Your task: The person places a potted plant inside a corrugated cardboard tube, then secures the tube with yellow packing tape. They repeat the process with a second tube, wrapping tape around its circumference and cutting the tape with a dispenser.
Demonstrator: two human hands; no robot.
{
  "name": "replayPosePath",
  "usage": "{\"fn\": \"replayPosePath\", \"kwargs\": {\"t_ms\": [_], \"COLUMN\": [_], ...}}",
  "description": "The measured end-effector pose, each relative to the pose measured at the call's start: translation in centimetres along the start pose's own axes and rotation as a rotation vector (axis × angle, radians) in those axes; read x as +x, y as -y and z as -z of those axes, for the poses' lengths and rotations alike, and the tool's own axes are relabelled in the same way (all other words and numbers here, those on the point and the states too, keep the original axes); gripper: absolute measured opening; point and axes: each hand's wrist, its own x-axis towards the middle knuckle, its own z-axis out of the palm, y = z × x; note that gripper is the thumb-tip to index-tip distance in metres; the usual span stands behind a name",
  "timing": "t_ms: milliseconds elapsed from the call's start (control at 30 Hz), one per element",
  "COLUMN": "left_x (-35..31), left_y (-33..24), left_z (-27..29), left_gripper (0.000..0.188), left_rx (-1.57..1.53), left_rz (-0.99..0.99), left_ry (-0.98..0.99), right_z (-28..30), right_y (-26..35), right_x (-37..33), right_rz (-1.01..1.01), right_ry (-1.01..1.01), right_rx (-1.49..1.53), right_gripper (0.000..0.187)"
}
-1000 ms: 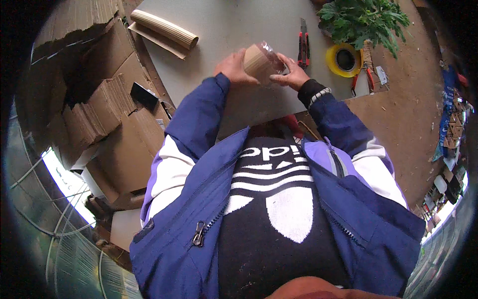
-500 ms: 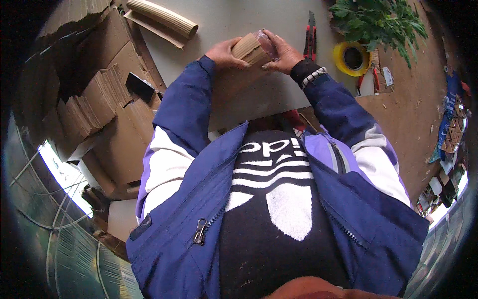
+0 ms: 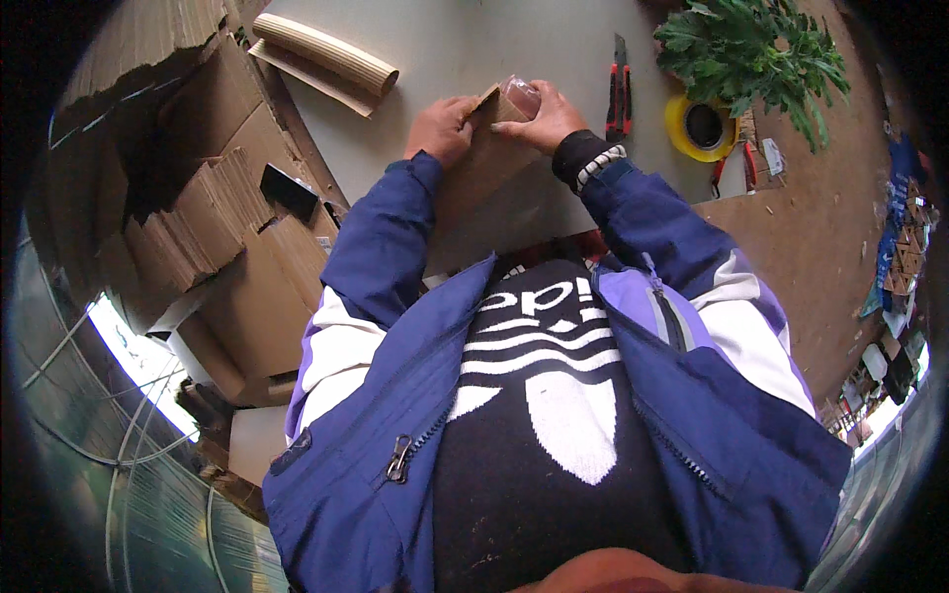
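Observation:
Above the pale tabletop, my left hand (image 3: 442, 130) is closed on the upper edge of a piece of brown corrugated cardboard (image 3: 481, 178), which hangs down toward me. My right hand (image 3: 552, 121) grips a rounded, pinkish-brown thing in clear shiny plastic (image 3: 521, 96), its thumb reaching across to the cardboard. The wrapped thing lies against the cardboard's right side; what it is, I cannot tell. Just right of my right hand lies a red and black utility knife (image 3: 619, 99), blade end away from me. A partly rolled corrugated cardboard sheet (image 3: 331, 57) rests beyond my left hand.
A yellow tape roll (image 3: 702, 128) sits at the right, below cut green leafy stems (image 3: 751, 59). Close by is a red-handled tool (image 3: 748, 163). Stacked cardboard pieces (image 3: 203, 222) and a flat black object (image 3: 289, 191) fill the left side.
My left hand has turned and now pinches the cardboard's edge. The cardboard has tilted, hiding its ribbed face. Both hands have come slightly nearer to me.

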Motion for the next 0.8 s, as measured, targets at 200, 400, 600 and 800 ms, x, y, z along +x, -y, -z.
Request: {"fn": "replayPosePath", "kwargs": {"t_ms": [200,400,600,800], "left_x": [-0.3,0.0,-0.3,-2.6], "left_y": [-0.2,0.8,0.3,-3.6], "left_z": [-0.6,0.4,0.4,0.1], "left_gripper": [0.040,0.030,0.028,0.052], "left_rx": [0.000,-0.181,-0.043,0.216], "left_rz": [-0.128,-0.114,-0.236,-0.061], "left_ry": [-0.170,-0.132,-0.089,-0.031], "right_z": [-0.5,-0.6,-1.2,-2.0], "right_y": [0.8,1.0,0.7,-1.4], "right_x": [0.3,0.1,0.6,1.6], "right_rz": [-0.202,-0.287,-0.315,-0.223], "right_ry": [-0.036,-0.014,-0.068,0.001], "right_rx": [-0.034,-0.052,-0.063,-0.003], "right_gripper": [0.093,0.100,0.103,0.114]}}
